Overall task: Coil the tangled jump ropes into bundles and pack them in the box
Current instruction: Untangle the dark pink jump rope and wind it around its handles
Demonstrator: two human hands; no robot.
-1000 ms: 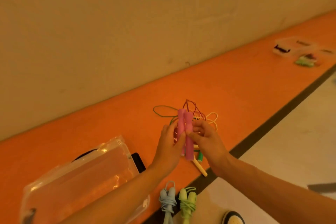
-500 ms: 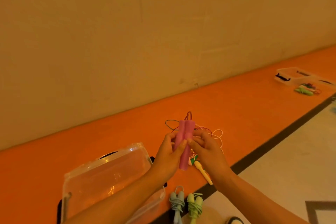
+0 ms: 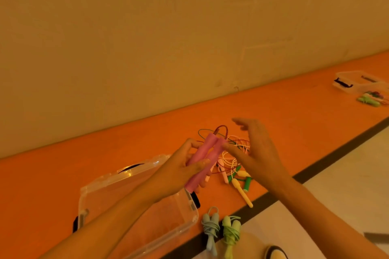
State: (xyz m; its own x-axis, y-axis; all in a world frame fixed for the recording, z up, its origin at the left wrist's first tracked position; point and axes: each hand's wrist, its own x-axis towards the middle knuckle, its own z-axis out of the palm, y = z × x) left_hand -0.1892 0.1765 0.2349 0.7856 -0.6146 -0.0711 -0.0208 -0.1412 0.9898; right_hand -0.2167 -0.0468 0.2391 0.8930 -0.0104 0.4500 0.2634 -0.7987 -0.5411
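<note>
My left hand (image 3: 181,171) grips two pink jump-rope handles (image 3: 205,159) side by side, tilted up to the right, with a dark red cord looping from their top. My right hand (image 3: 255,149) is open beside them, its thumb tip near the handles and its fingers spread above a tangle of green, white and red ropes (image 3: 235,153) on the orange floor. Loose green and yellow handles (image 3: 242,184) lie by the tangle. A clear plastic box (image 3: 134,202) sits under my left forearm. Two coiled bundles, a blue one (image 3: 210,226) and a green one (image 3: 230,230), lie right of the box.
A beige wall runs along the far side of the orange floor strip. A dark border line (image 3: 328,166) separates it from pale flooring on the right. Another clear box (image 3: 357,83) and a small rope pile (image 3: 371,99) sit far right. A shoe tip (image 3: 275,255) shows at the bottom.
My right hand has let go of the pink handles and opened, lifting to the right. My left hand still holds both handles, now tilted more. The view has shifted.
</note>
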